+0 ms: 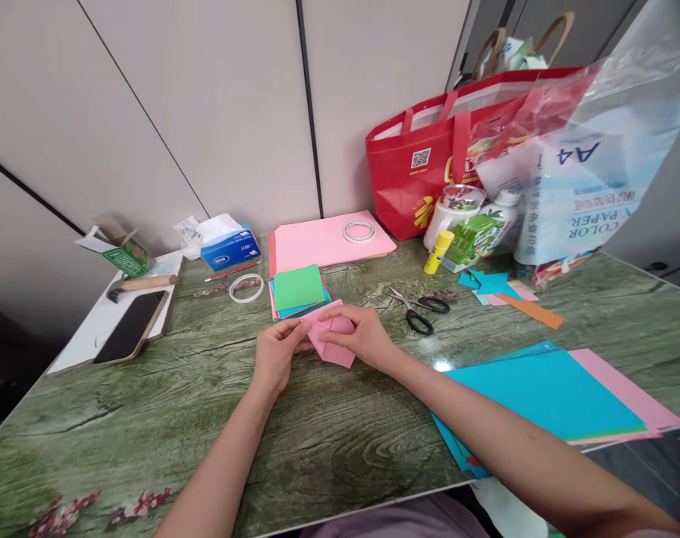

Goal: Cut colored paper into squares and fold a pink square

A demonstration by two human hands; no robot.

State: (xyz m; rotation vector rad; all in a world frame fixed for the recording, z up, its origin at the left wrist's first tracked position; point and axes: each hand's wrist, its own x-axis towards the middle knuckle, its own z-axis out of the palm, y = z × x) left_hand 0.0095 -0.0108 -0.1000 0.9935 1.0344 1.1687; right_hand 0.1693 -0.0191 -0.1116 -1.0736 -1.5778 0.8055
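Observation:
A folded piece of pink paper (335, 354) is held between both hands, just above the table. My left hand (276, 351) pinches its left edge between thumb and fingers. From the right, my right hand (365, 336) grips the paper with the thumb in front and the index finger along its top. Crease lines run across the paper. Right behind it lies a stack of small coloured sheets (298, 288), green on top. Scissors (415, 306) with black handles rest to the right of my right hand, their blades spread a little.
Large blue sheets (533, 396) lie at the right front, partly under my right forearm. Farther back are a glue stick (439, 252), paper scraps (489, 285), a red bag (401, 179), pink sheets (317, 243) and a tissue box (231, 246). A phone (131, 327) and a hammer (143, 284) lie left.

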